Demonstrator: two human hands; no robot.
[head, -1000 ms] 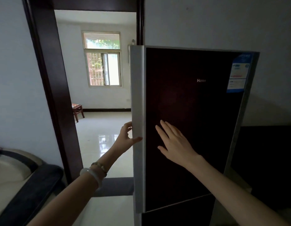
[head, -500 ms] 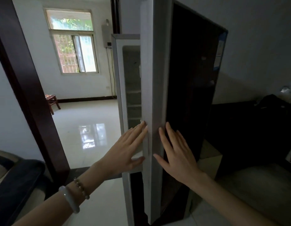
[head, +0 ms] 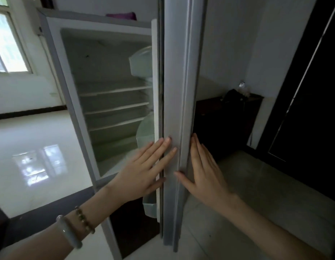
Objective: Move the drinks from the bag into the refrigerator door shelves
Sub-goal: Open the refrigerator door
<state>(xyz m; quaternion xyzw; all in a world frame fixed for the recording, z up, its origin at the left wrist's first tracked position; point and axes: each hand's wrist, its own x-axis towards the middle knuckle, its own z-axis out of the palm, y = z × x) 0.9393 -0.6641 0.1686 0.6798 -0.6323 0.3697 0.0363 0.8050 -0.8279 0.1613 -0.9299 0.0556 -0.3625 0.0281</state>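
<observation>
The left hand (head: pixel 144 171) and right hand (head: pixel 204 171) lie flat against either side of the open refrigerator door (head: pixel 174 91). Their fingers (head: pixel 161 149) are straight, gripping nothing

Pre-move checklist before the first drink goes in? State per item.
1. Door open enough to reach its shelves: ok.
2. Door shelves free: cannot tell, mostly hidden by the door edge.
3. Left hand empty, flat on door edge: ok.
4. Right hand empty, flat on door's outer face: ok.
5. Drink in hand: not ok, none.
6. Bag located: cannot tell; dark shape at right may be it.
</observation>
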